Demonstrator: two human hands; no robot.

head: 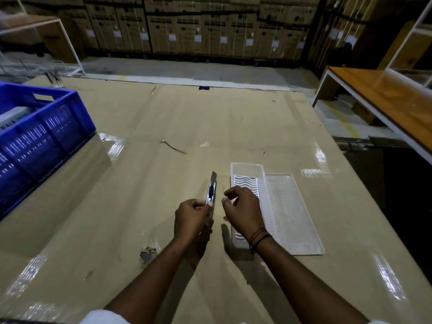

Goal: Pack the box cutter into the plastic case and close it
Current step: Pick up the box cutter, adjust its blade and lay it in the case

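My left hand [192, 217] grips the lower end of a silver box cutter [211, 188], which points up and away above the table. Its black slider shows and a short blade sticks out at the top. My right hand [240, 206] hovers just right of the cutter, fingers curled loosely and holding nothing. It partly covers the clear plastic case [247, 174], which lies open on the table. The tray half has a white ribbed insert. Its flat clear lid [289, 211] lies folded out to the right.
A blue plastic crate [44, 134] stands at the left on the cardboard-covered table [163, 118]. A torn spot [147, 254] marks the surface near my left forearm. A wooden bench [392, 97] is at the right, and stacked cartons line the back wall.
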